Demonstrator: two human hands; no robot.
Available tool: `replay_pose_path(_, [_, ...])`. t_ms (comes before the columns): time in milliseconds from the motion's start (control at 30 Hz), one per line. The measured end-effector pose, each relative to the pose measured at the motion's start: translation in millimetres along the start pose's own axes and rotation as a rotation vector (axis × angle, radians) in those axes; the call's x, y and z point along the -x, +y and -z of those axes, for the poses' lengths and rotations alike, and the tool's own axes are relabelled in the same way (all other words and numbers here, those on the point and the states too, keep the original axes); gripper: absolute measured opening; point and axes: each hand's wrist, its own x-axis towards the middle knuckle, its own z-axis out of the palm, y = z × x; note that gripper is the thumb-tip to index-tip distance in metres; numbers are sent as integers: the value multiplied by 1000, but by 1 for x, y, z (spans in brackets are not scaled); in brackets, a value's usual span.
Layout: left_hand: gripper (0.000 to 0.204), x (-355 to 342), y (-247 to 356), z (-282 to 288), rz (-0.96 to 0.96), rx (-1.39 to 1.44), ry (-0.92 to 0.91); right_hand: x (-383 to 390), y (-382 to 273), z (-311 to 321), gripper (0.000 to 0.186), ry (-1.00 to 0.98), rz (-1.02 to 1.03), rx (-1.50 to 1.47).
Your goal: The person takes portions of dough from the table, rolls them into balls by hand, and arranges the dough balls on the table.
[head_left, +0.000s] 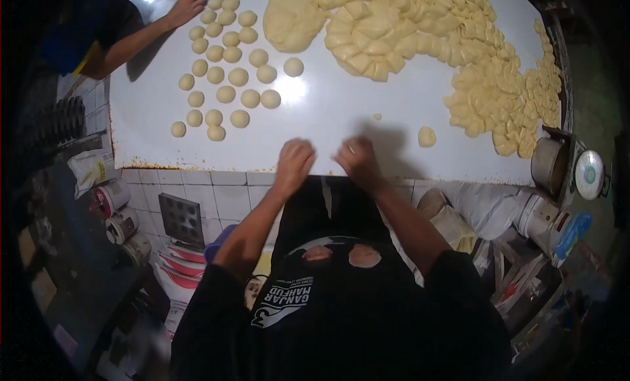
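Note:
At the near edge of the white table (315,132), my left hand (296,163) is curled with its knuckles up. My right hand (357,161) is curled the same way a short gap to its right. Both are slightly blurred, and whatever lies under or inside the fingers is hidden. Beyond my left hand, several smooth round dough balls (239,119) sit spread over the left part of the table. One flattened dough piece (427,137) lies to the right of my right hand, with a tiny dough scrap (377,117) farther in.
A large dough slab (295,20) lies at the back, beside a heap of cut dough pieces (482,99) stretching right. Another person's hand (187,7) rests at the far left by the balls. A metal pot (549,161) stands off the right corner; buckets (121,225) are below left.

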Motion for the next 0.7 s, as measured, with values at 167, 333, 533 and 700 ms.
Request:
replay_pose_path(167, [16, -50, 1, 4, 92, -189, 184, -57, 31, 12, 27, -38, -128, 26])
replay_pose_path(333, [17, 27, -14, 9, -23, 55, 93, 0, 30, 8, 24, -44, 146, -72])
replay_pose_path(533, [16, -31, 1, -9, 172, -40, 230, -19, 21, -7, 20, -33, -138, 151])
replay_pose_path(700, [25, 17, -32, 36, 50, -68, 28, 22, 23, 56, 57, -277, -95, 52])
